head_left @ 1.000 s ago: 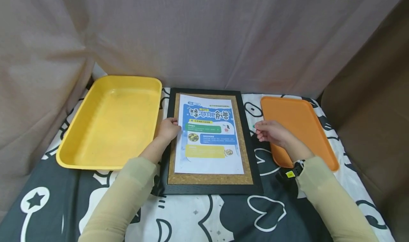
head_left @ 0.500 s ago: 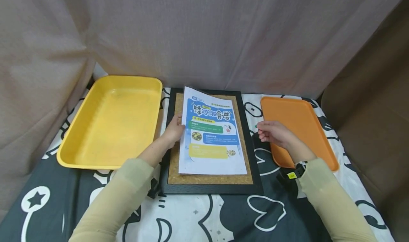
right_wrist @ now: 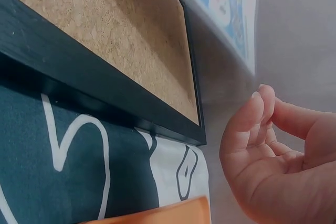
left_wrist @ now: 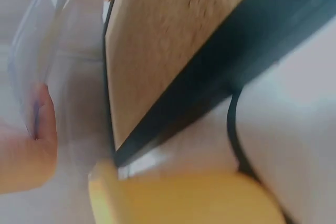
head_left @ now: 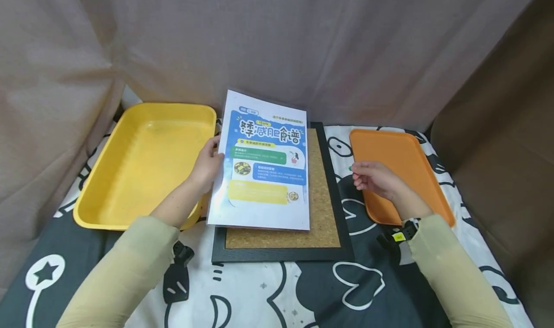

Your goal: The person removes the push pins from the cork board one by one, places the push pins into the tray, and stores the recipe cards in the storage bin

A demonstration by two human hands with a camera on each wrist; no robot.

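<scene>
A printed sheet (head_left: 268,159) with blue, green and yellow blocks is raised over the left part of a black-framed corkboard (head_left: 324,188). My left hand (head_left: 207,164) pinches the sheet by its left edge, and in the left wrist view the thumb lies along that edge. To the right of the board, my right hand (head_left: 374,178) has thumb and fingertips brought together. A tiny green object (head_left: 350,168) shows at those fingertips in the head view; its kind is too small to make out. In the right wrist view the hand (right_wrist: 278,156) hides it.
At the left stands a deep yellow tray (head_left: 143,217), partly behind the left hand. A shallow orange tray (head_left: 398,150) lies under and beyond the right hand. A patterned cloth (head_left: 242,289) covers the table, and a grey curtain (head_left: 277,39) hangs behind.
My left hand has lifted the printed sheet off the corkboard and carried it up and to the left, uncovering cork at the right and bottom. The right hand has barely moved.
</scene>
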